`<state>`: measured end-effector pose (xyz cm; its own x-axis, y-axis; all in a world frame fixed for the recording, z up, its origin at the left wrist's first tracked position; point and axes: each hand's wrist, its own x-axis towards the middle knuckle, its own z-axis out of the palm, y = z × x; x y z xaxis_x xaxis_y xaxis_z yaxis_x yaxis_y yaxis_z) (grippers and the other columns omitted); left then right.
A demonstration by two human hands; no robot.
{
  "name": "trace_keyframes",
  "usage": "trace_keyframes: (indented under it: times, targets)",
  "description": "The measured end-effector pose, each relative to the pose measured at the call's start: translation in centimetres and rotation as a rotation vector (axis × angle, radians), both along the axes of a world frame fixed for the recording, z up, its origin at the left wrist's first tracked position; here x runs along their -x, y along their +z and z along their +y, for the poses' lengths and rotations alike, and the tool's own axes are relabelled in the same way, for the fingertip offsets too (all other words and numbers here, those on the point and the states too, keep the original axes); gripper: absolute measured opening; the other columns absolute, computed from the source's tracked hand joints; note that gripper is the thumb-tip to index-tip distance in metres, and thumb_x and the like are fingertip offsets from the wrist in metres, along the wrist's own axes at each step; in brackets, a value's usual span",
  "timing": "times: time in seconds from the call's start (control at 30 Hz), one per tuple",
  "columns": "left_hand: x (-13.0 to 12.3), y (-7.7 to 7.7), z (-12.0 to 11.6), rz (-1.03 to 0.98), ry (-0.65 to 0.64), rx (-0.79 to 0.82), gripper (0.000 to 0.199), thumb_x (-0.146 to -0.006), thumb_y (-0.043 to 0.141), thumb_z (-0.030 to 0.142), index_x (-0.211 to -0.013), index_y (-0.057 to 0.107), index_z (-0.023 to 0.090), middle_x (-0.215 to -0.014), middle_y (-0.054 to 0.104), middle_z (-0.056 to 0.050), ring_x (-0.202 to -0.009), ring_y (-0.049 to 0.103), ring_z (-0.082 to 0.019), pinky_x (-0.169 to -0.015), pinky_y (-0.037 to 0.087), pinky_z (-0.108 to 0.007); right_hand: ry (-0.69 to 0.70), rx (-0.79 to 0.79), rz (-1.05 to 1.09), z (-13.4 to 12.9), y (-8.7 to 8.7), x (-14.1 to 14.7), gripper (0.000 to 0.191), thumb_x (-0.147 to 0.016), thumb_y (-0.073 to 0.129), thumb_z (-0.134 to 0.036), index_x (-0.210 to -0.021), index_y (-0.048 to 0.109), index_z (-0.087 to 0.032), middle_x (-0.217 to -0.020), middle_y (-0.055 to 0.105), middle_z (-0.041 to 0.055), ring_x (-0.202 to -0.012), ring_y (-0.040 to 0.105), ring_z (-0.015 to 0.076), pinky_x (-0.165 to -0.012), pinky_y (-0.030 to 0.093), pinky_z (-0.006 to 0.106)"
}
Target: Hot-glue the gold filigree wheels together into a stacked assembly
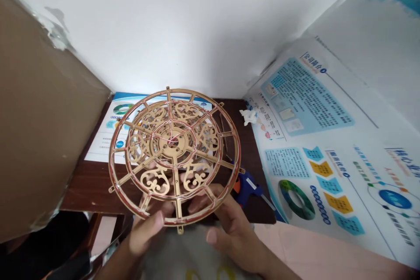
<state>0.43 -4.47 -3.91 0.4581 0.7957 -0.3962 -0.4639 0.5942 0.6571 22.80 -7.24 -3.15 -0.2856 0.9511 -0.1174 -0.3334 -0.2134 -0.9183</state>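
- Gold scrollwork wheel frame [175, 149], nearest the camera, is standing out over the dark brown table [82, 186], just toward eight o'clock from the middle of the view; more gold scrollwork is showing through its gaps, and whether that is belonging to the same piece cannot be told.
- Thin red and white wires [172, 140] are crossing at its hub and running around its rings; a finger or an edge catching one could be pulling it loose.
- With support gathering at the near rim, the far side, toward twelve o'clock, could be dipping if the hold slackens.
- Over at four o'clock, a blue glue gun [248, 187] is lying close to the rim; a sideways swing could be knocking it.
- At the frame's seven o'clock, the left hand [144, 231] is pinching the outer ring, thumb above, fingers bending underneath.
- Around five o'clock, the right hand [232, 224] is curling its fingers beneath the rim, its thumb standing clear; whether those fingers are grasping or merely propping cannot be told.
- Both forearms are slanting inward from the bottom edge.
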Motion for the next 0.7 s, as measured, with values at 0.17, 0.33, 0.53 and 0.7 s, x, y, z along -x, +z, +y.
trace_keyframes:
  times: [0.17,0.33,0.53,0.7]
  targets:
    - [1.0,-0.1,0.8,-0.026,-0.257,-0.060,0.070,-0.088,0.072,0.077,-0.115,0.089,0.015,-0.115,0.084,-0.022,-0.111,0.080,-0.046,-0.097,0.063,-0.056,0.036,-0.012,0.037,1.7,0.6,0.1,0.094,-0.081,0.088,-0.077,-0.156,0.058,-0.029,-0.145,0.070,0.0154,-0.152,0.054,0.0346,-0.132,0.035,0.053]
    - [1.0,-1.6,0.2,-0.043,-0.246,-0.096,0.072,-0.086,0.072,0.078,-0.107,0.090,0.012,-0.107,0.084,-0.024,-0.115,0.077,-0.050,-0.091,0.063,-0.055,0.178,-0.113,0.128,3.0,1.8,0.2,0.085,-0.083,0.083,-0.081,-0.147,0.068,-0.027,-0.133,0.075,0.0158,-0.136,0.066,0.0355,-0.117,0.051,0.053]
    - [1.0,-0.3,0.4,0.083,-0.166,-0.058,0.058,-0.086,0.082,0.064,-0.120,0.086,0.018,-0.116,0.084,-0.021,-0.130,0.072,-0.049,-0.106,0.061,-0.058,0.096,0.023,0.192,2.3,1.4,-0.2,0.045,-0.103,0.078,-0.049,-0.141,0.074,-0.027,-0.127,0.079,0.0108,-0.126,0.073,0.0281,-0.116,0.051,0.047]
    - [0.4,1.6,0.8,0.085,-0.072,-0.041,0.070,-0.075,0.094,0.059,-0.132,0.081,0.021,-0.125,0.083,-0.018,-0.135,0.070,-0.051,-0.113,0.058,-0.062,0.128,0.042,0.230,2.1,1.3,-0.1,0.050,-0.098,0.084,-0.052,-0.141,0.074,-0.028,-0.128,0.079,0.0103,-0.126,0.073,0.0283,-0.113,0.054,0.046]
